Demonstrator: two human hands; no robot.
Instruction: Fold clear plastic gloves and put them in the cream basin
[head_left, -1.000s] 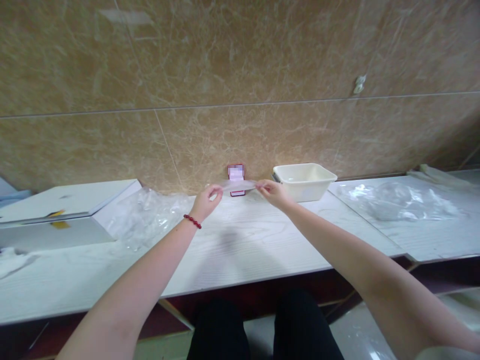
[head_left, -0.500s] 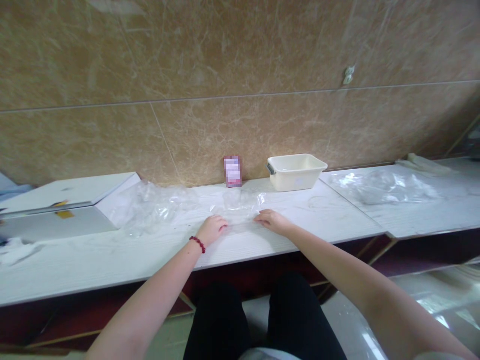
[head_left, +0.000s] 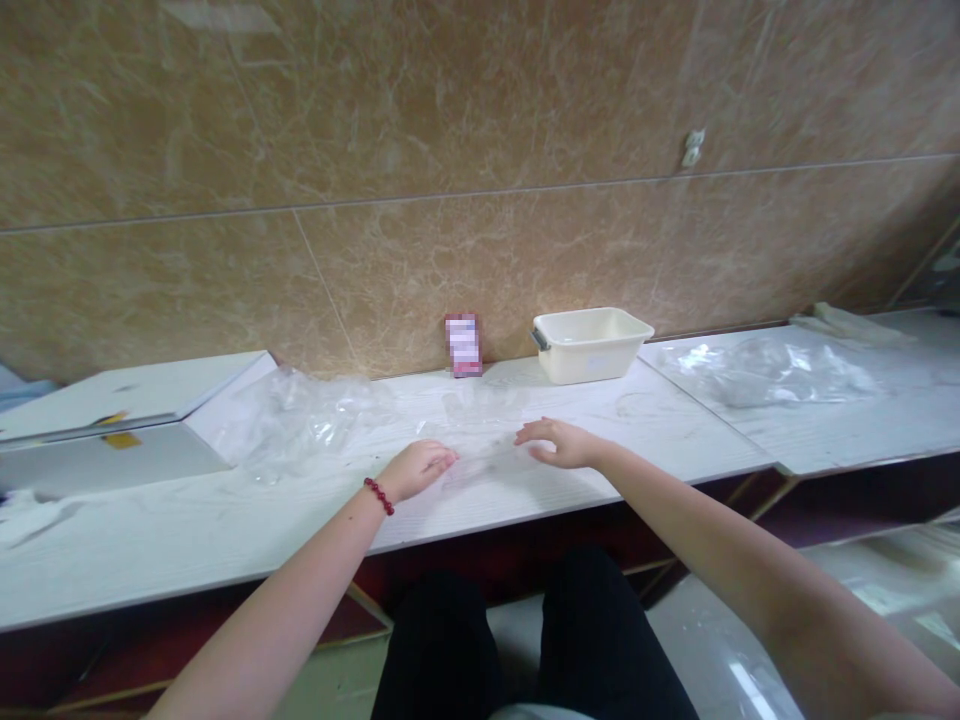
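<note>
A clear plastic sheet or bag (head_left: 484, 405) lies on the white table, between and just beyond my hands. My left hand (head_left: 421, 468), below a red bead bracelet (head_left: 379, 496), is at the left side of this plastic, fingers extended and nothing visible in them. On the right side, my right hand (head_left: 559, 443) has its fingers apart and curved, with nothing held. Whether either hand touches the plastic is hard to tell. A small upright card or phone-like item (head_left: 464, 346), its face blurred, leans on the wall behind.
A cream plastic bin (head_left: 592, 358) with a grey handle stands by the wall. Crumpled clear plastic (head_left: 307, 415) lies beside a white box (head_left: 135, 400) on the left. More clear bags (head_left: 772, 372) lie at the right. The table's front edge (head_left: 480, 530) is near my legs.
Both hands have drawn slightly outward, away from each other. My right hand's fingers have spread and lifted off the plastic's edge. The view has shifted a little.
</note>
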